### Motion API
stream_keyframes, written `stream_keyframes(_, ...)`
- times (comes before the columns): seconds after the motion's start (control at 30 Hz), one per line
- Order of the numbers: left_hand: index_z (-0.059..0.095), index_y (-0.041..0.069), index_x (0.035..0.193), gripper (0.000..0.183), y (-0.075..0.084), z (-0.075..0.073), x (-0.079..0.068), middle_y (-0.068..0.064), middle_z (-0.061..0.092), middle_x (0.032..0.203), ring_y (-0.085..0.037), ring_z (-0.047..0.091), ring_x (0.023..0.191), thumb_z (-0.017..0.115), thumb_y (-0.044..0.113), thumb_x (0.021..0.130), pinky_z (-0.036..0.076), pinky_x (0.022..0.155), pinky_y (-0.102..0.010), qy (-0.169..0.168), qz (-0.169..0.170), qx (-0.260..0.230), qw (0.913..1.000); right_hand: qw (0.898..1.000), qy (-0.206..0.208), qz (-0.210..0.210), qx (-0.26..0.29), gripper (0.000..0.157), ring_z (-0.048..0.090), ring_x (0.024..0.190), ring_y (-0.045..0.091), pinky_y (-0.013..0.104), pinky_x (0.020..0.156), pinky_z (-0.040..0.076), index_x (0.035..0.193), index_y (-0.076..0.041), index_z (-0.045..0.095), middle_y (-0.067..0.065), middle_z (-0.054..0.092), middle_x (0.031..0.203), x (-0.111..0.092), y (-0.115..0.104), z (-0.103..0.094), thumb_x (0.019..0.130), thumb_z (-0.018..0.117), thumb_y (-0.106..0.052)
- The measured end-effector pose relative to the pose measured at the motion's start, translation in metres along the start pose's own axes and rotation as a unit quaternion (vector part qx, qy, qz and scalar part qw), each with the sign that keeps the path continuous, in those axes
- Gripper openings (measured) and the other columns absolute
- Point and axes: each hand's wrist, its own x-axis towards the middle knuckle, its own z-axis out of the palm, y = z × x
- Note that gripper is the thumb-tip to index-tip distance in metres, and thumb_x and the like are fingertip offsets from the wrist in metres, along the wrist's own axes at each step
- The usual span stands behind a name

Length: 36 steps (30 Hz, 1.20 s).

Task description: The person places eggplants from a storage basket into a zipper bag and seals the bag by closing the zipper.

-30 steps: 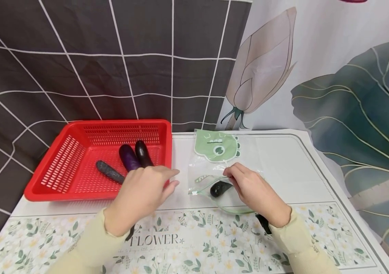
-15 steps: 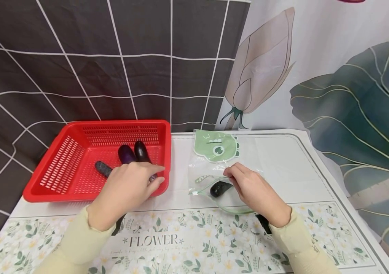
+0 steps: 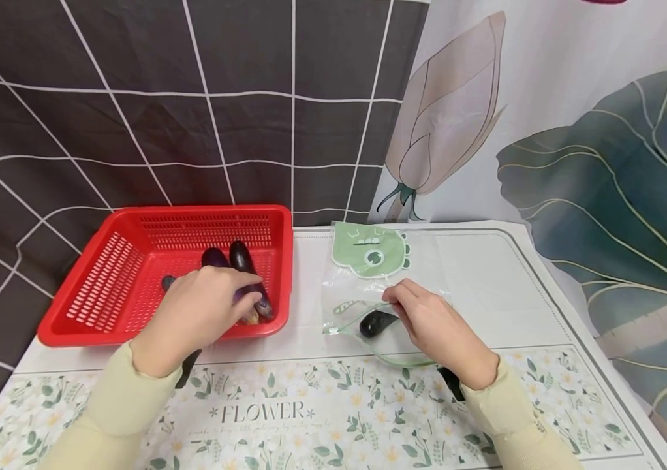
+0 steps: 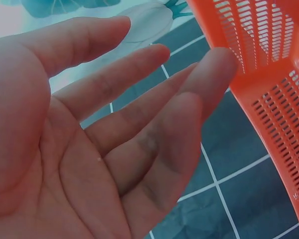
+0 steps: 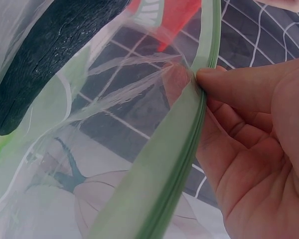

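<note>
Over the front of the red basket (image 3: 282, 274), my left hand (image 3: 195, 313) hovers with relaxed fingers and holds nothing. Under and beside it lie two glossy purple eggplants, one on the left (image 3: 213, 257) and one on the right (image 3: 243, 258). The tip of a dark, slim vegetable (image 3: 167, 282) shows past the hand; the rest is hidden. My right hand (image 3: 430, 323) pinches the green zip edge (image 5: 177, 144) of a clear zip bag (image 3: 371, 251) with a green cartoon print. The bag's mouth gapes, and a dark, bumpy cucumber-like vegetable (image 5: 45, 64) lies inside.
A white table mat (image 3: 486, 287) with a flowered border and the word FLOWER covers the table. Behind it hang a dark grid-patterned cloth (image 3: 239, 124) and a pale cloth with large plant prints (image 3: 457, 111). The basket stands at the left back.
My left hand has moved left, from between the basket and the bag to over the eggplants. The right hand keeps its pinch on the bag's edge and stays in place.
</note>
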Motion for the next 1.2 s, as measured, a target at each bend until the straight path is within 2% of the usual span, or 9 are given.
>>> stream_keyframes(0.27,0.078,0.013,0.113,0.027,-0.010,-0.005,0.003,-0.001,0.072,0.083,-0.016,0.060,0.062,0.078,0.021,0.087,0.051,0.051,-0.036,-0.013,0.008,-0.004,0.9999,1.000,-0.006,0.004,0.003,0.020,0.067,0.088,0.016,0.033,0.073,0.057,0.102,-0.004,0.063,0.003,0.064,0.098,-0.001,0.002,0.000,0.088,0.067,0.010)
stream_keyframes(0.5,0.078,0.008,0.112,0.028,-0.019,-0.006,0.005,-0.004,0.074,0.085,-0.020,0.065,0.066,0.079,0.020,0.087,0.057,0.064,-0.042,-0.027,0.015,-0.005,0.9995,1.000,-0.009,0.005,0.002,0.019,0.067,0.088,0.016,0.033,0.074,0.057,0.102,-0.004,0.063,0.003,0.064,0.098,-0.002,0.002,0.000,0.089,0.068,0.008)
stream_keyframes(0.63,0.077,0.007,0.113,0.029,-0.023,-0.007,0.009,-0.007,0.074,0.090,-0.019,0.064,0.066,0.079,0.018,0.087,0.055,0.062,-0.039,-0.042,0.013,-0.002,0.9990,1.000,-0.008,0.004,0.001,0.020,0.067,0.088,0.016,0.033,0.073,0.057,0.102,-0.004,0.063,0.002,0.064,0.098,-0.002,0.003,0.001,0.088,0.068,0.009)
stream_keyframes(0.77,0.076,0.006,0.116,0.031,-0.028,-0.007,0.012,-0.008,0.073,0.088,-0.016,0.058,0.062,0.078,0.018,0.088,0.052,0.058,-0.034,-0.064,0.000,0.000,0.9980,1.000,-0.004,0.001,0.000,0.021,0.066,0.087,0.016,0.033,0.073,0.057,0.101,-0.004,0.063,0.002,0.064,0.097,-0.002,0.003,0.001,0.087,0.069,0.010)
stream_keyframes(1.0,0.076,0.005,0.115,0.029,-0.039,-0.008,0.015,-0.013,0.074,0.093,-0.028,0.069,0.077,0.077,0.019,0.089,0.058,0.072,-0.046,-0.069,-0.007,0.011,0.9975,1.000,-0.013,0.005,0.004,0.017,0.066,0.088,0.016,0.032,0.074,0.057,0.102,-0.004,0.063,0.003,0.064,0.098,-0.001,0.002,0.000,0.090,0.067,0.008)
stream_keyframes(1.2,0.076,0.004,0.113,0.029,-0.048,-0.010,0.019,-0.011,0.073,0.088,-0.017,0.065,0.067,0.078,0.015,0.087,0.057,0.066,-0.042,-0.084,-0.007,-0.001,0.9964,1.000,-0.011,0.003,0.003,0.017,0.066,0.087,0.016,0.032,0.074,0.057,0.102,-0.004,0.064,0.003,0.064,0.098,-0.002,0.002,0.000,0.089,0.067,0.008)
